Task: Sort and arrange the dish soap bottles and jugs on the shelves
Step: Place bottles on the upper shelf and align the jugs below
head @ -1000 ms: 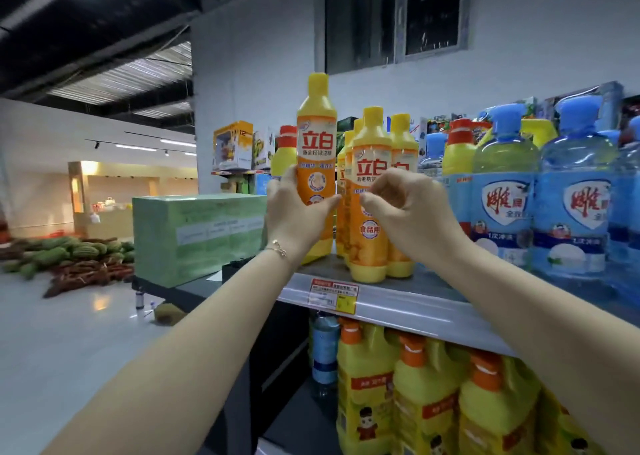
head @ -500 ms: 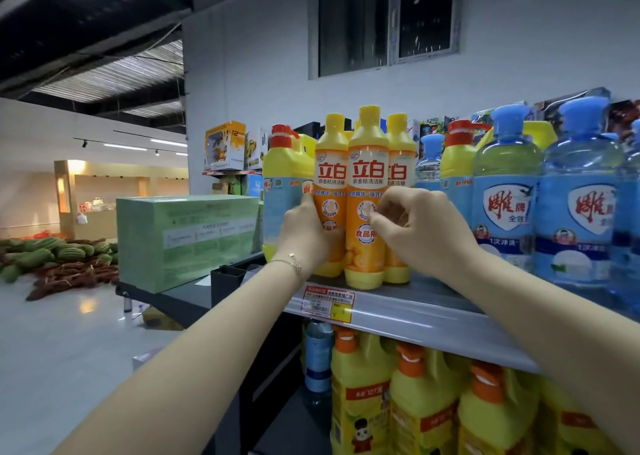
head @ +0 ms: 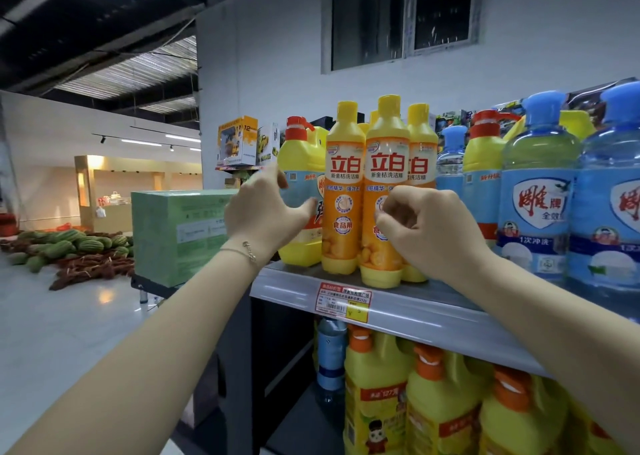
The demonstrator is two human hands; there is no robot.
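Three orange dish soap bottles with yellow caps stand together on the top shelf [head: 415, 312]: a left one [head: 343, 191], a front one [head: 384, 163] and a right one [head: 420, 163], with more partly hidden behind. My left hand [head: 263, 215] hovers open between the left bottle and a yellow jug with a red cap [head: 301, 163], gripping neither. My right hand [head: 429, 233] has its fingers curled in front of the front bottle's lower label, not wrapped around it.
To the right stand another yellow jug [head: 483, 163] and large blue bottles [head: 536, 195]. Yellow jugs with orange caps [head: 440, 413] fill the shelf below. A green box [head: 176, 233] sits left of the shelf, and melons [head: 69, 243] lie on the floor.
My left hand set the raised orange bottle down beside the others, then let go and drew back to the left. My right hand stayed at the front bottle.
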